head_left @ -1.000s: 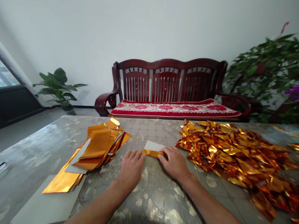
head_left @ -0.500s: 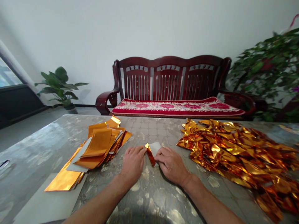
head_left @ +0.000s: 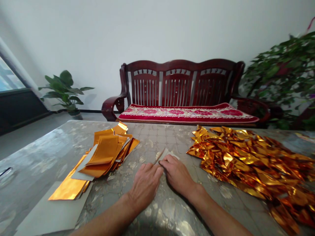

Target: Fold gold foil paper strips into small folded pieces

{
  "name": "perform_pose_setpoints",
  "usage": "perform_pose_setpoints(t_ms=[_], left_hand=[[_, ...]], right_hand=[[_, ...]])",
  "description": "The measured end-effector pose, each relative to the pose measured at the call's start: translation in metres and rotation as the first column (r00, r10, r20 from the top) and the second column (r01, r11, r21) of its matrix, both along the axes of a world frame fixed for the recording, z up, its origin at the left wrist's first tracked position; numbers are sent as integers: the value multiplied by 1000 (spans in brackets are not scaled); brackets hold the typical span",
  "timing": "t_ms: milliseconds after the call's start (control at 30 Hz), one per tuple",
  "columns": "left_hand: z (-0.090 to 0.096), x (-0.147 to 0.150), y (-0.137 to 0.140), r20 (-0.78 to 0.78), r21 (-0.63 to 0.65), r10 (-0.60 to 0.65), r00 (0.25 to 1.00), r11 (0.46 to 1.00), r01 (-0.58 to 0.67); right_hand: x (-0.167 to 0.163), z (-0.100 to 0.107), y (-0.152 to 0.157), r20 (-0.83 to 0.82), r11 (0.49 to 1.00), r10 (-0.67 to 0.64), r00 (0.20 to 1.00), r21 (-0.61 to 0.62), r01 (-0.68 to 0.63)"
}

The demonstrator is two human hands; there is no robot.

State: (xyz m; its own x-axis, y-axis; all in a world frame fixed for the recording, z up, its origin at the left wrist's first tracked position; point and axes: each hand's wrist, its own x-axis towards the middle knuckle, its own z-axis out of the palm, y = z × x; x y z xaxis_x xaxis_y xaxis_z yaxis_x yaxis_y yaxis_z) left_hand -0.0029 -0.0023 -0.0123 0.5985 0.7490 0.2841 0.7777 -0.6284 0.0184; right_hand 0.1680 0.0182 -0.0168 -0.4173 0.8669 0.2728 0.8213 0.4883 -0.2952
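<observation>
A sheet of foil paper (head_left: pixel 166 152), pale side showing, lies on the table in front of me, mostly covered by my fingers. One edge of it stands up as a thin strip. My left hand (head_left: pixel 148 178) is closed on its near left part, fingertips pressed together. Close beside it, my right hand (head_left: pixel 176 170) pinches the paper from the right, its fingers curled. To the left lies a loose stack of flat gold foil sheets (head_left: pixel 103 150), some with the grey back up. On the right spreads a large heap of folded gold foil pieces (head_left: pixel 236 157).
A pale grey sheet (head_left: pixel 54 213) lies under the stack on the patterned table (head_left: pixel 137 209). Past the far edge stands a dark red wooden bench (head_left: pixel 174 82) with a floral cushion (head_left: pixel 187 112). Potted plants (head_left: pixel 65 90) flank it.
The gold strip that faced me has turned away, and the pale side of the paper now shows. My left hand has shifted right and nearer to me, close against my right hand.
</observation>
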Motion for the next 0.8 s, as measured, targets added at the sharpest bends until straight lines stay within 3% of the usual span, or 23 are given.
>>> perform_pose_setpoints(t_ms=[167, 333, 400, 533, 800], left_hand=[[-3, 3, 5, -44, -25, 45, 998, 999, -46], [-6, -6, 18, 0, -64, -29, 1000, 998, 29], [-6, -12, 24, 21, -85, -33, 999, 996, 35], [-3, -20, 32, 18, -103, 23, 1000, 994, -21], [-2, -20, 32, -4, -12, 67, 998, 998, -67]], right_hand=[[1, 0, 1, -83, 998, -22, 996, -67, 17], [17, 2, 9, 8, 993, -62, 998, 98, 61], [24, 2, 13, 46, 992, -59, 997, 110, 53], [30, 3, 11, 78, 996, -24, 997, 91, 17], [38, 12, 6, 5, 996, 91, 996, 8, -91]])
